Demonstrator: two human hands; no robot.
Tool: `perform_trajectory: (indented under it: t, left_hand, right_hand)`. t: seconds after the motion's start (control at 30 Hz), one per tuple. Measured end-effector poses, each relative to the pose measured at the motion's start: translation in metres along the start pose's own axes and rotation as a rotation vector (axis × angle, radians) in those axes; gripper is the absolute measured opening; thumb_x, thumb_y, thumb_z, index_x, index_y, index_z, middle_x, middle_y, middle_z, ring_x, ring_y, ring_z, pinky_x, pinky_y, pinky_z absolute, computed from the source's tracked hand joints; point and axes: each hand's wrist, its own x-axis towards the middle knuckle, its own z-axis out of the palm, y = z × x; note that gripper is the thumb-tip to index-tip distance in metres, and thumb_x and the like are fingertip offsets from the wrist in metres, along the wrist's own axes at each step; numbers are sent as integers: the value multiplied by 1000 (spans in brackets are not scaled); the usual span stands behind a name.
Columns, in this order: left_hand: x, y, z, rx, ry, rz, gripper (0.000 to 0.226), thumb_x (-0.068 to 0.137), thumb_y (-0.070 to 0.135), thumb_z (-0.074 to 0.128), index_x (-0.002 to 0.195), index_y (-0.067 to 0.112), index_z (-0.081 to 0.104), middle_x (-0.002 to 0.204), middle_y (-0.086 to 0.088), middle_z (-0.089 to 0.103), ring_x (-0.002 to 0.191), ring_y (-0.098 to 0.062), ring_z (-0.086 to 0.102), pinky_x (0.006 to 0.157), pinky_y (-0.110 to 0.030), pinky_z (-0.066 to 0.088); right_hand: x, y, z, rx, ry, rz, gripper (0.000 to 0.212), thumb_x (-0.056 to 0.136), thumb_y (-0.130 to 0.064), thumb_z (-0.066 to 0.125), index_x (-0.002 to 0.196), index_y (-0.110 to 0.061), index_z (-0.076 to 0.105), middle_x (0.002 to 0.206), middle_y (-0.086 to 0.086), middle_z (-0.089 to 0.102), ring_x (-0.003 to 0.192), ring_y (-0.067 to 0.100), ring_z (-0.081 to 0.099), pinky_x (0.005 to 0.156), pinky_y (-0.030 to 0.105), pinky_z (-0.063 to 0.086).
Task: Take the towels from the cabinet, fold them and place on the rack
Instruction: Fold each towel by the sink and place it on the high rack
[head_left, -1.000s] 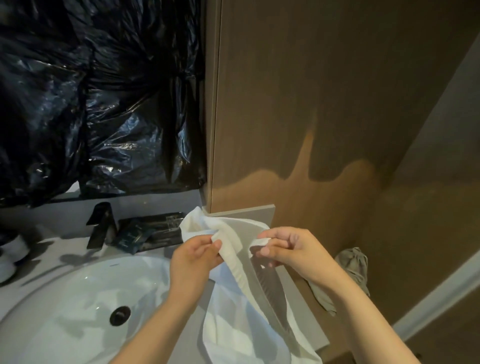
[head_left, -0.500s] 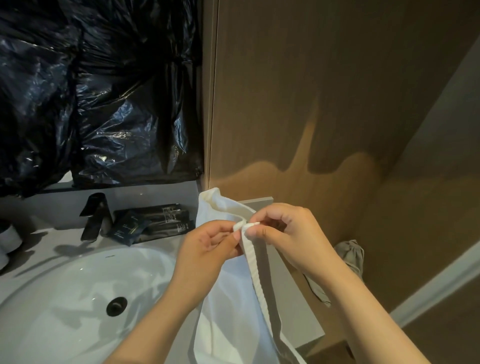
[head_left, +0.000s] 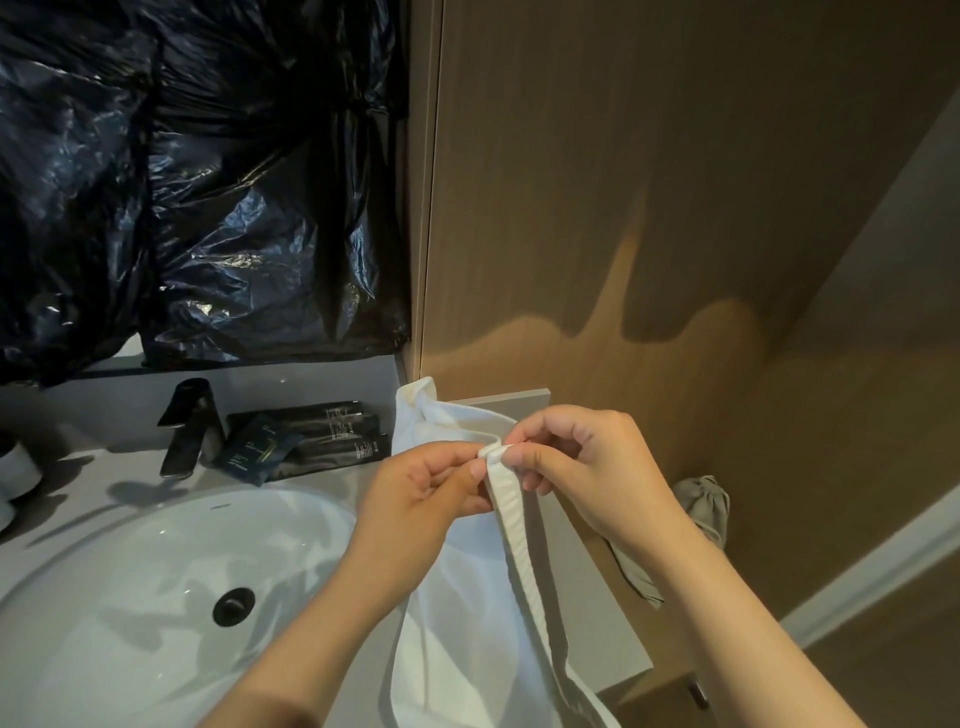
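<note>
Pinching thumb against forefinger, the left grip (head_left: 421, 499) and the right grip (head_left: 587, 467), both bare hands, meet at centre frame on the thick hem of the white towel (head_left: 467, 597). The fingers are curled in close and hold nothing else. The two pinches almost touch, which I take as two stretches of hem being matched so the fold comes out square.

Behind them a tall wooden panel (head_left: 649, 208) fills the upper right; whether it is the cabinet's door I cannot tell. Crumpled black plastic sheeting (head_left: 208, 182) covers the upper left, seemingly masking whatever hangs on that wall. A white basin (head_left: 130, 597) takes the lower left, sunk into the grey bench (head_left: 332, 480).

The towel hangs from the pinch down to the bottom edge, one corner poking up above the hands. It is held over the bench rather than laid on it, likely to let its weight pull the cloth straight. So it is out of the cabinet and only starting its fold; no rack shows anywhere.

A grey cloth bag (head_left: 701, 509) hangs at right, beside the right wrist. A dark tap (head_left: 187, 426) stands behind the basin, with dark toiletry packets (head_left: 311, 436) lined up next to it, away from the bowl. The drain (head_left: 234, 605) sits in the bowl's floor.
</note>
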Motion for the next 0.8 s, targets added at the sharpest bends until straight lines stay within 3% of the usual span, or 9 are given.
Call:
perform_trajectory:
  t: [0.13,0.37,0.47,0.63,0.8]
  left_hand:
    - [1,-2,-1,-2,-35,4,20,93,10,57,104,15,73,94,-2,76,87,-19,73,72,-20,56]
    - [7,-9,-1,88,63,57,18,92,8,61,100,19,74,90,4,76,84,-15,72,70,-19,56]
    - [13,-6,-3,118,82,94,22,94,6,58,100,21,73,91,7,75,85,-11,71,71,-18,54]
    - [30,7,-16,215,149,161,22,95,7,54,97,21,71,90,4,73,84,-12,68,77,-26,54]
    - [54,33,-39,345,188,252,24,96,10,53,95,28,69,89,13,72,82,0,65,73,-14,50]
  right_hand:
    - [1,3,0,-16,13,1,7,87,-20,73,82,-24,75,69,-7,69,65,17,67,62,22,57]
    - [9,5,1,1,-21,-7,4,87,-25,72,85,-26,76,72,-8,69,64,18,66,59,22,56]
    - [15,6,-6,-4,-92,-9,9,91,-32,68,84,-27,72,69,-4,67,60,17,65,58,20,54]
    - [24,14,-21,-156,-161,-11,18,94,-46,60,83,-32,65,68,-7,66,60,11,65,58,19,54]
    - [28,23,-38,-309,-107,-1,31,90,-60,55,80,-31,62,72,-15,66,68,8,67,61,22,58]
